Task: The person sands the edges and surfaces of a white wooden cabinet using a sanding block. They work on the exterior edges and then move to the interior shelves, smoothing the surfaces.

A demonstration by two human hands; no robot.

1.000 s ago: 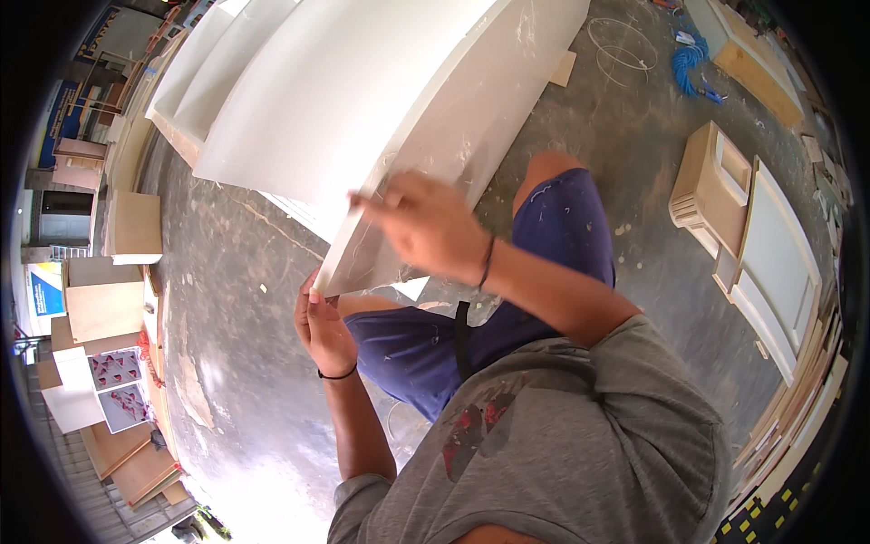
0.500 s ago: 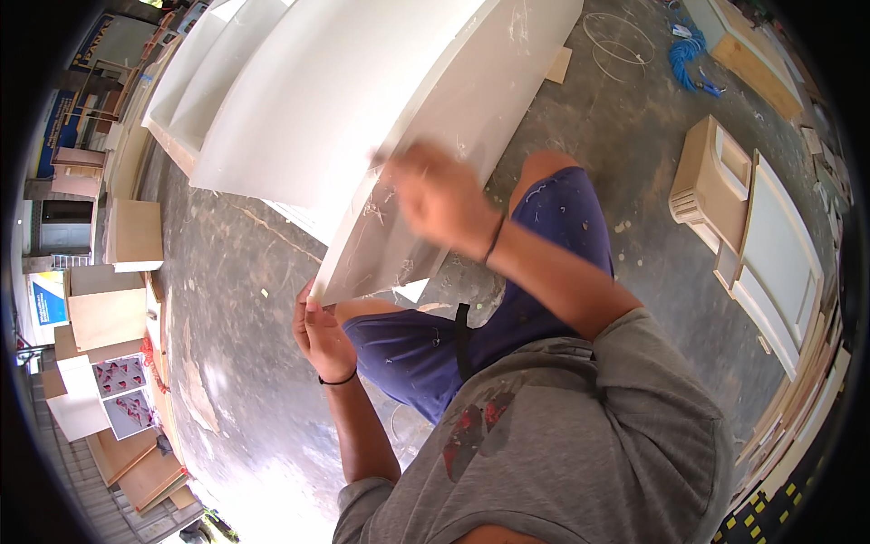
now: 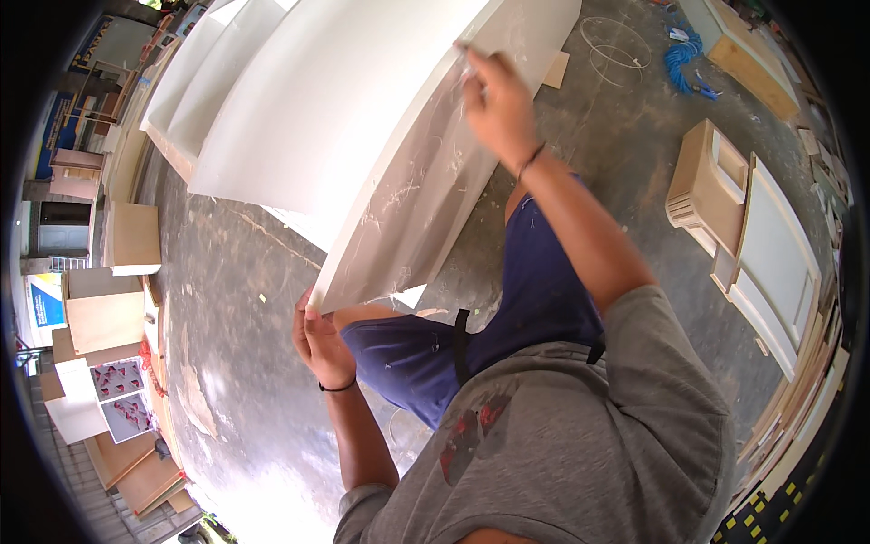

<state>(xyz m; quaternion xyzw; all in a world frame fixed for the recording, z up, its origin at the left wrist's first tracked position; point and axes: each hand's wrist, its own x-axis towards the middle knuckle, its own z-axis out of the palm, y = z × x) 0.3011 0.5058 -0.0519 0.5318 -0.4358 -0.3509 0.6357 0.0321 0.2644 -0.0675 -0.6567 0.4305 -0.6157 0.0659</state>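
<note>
So closest to the camera you've got your grey T-shirt (image 3: pixel 562 426), a red-and-dark print on the chest, then your navy shorts (image 3: pixel 399 349) with bits of pale fluff on them. Your left hand (image 3: pixel 326 349) is just off your left knee, thumb and fingers clamped on the near corner of the big white unit (image 3: pixel 299 118). That unit runs from your left hand up and away to the top of the view, with open compartments at its far left and its shaded side turned toward you. Thin pale shavings (image 3: pixel 390 192) cling to that side.

Your right hand (image 3: pixel 503 109) is farther up, at the unit's long edge, fingers bunched. It's blurry there, so I can't tell whether they're shut on something small or just bare.

Past that, on the floor (image 3: pixel 217 272) off to your right, there's a tan cabinet piece (image 3: pixel 711 181) next to a long white-faced panel (image 3: pixel 779 245). Over on your left, a brown box (image 3: pixel 134 234) sits near a bunch of boards (image 3: pixel 107 317). Way up top right: wire loops (image 3: pixel 616 45) and a blue coiled hose (image 3: pixel 681 62).
</note>
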